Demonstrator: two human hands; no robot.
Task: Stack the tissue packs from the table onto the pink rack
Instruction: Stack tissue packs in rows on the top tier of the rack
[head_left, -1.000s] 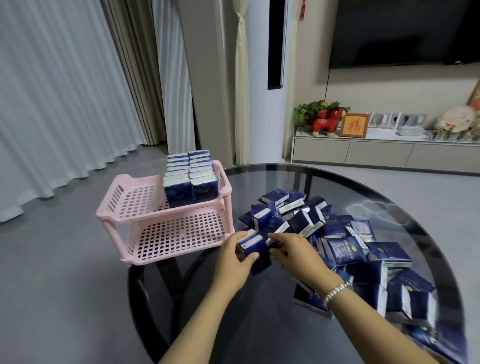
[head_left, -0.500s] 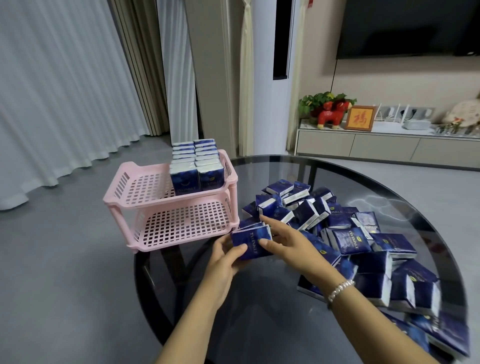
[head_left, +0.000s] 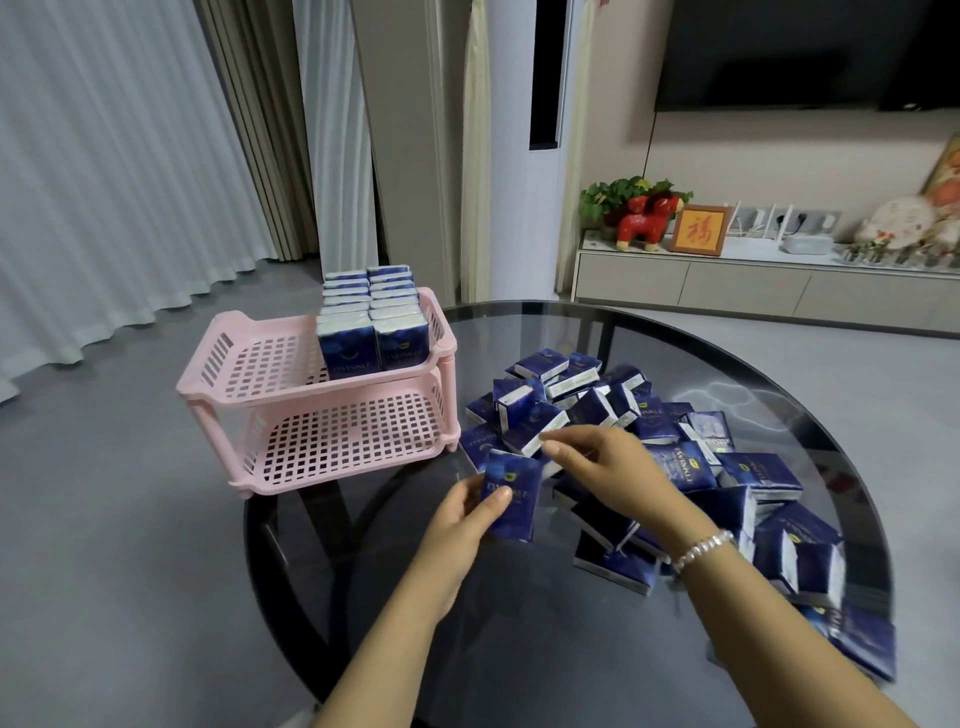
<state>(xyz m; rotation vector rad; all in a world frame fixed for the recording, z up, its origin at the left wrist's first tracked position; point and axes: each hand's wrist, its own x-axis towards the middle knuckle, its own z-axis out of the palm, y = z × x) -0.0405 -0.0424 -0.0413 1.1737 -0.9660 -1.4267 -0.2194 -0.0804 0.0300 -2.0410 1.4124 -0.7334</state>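
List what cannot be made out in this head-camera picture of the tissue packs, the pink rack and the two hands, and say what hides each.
- Number of packs in the pile: they overlap, and the right hand covers some.
- Rows on the pink rack: only the front packs show their faces.
- Packs at the lower right: blurred.
- How many packs the left hand holds: only the front face shows.
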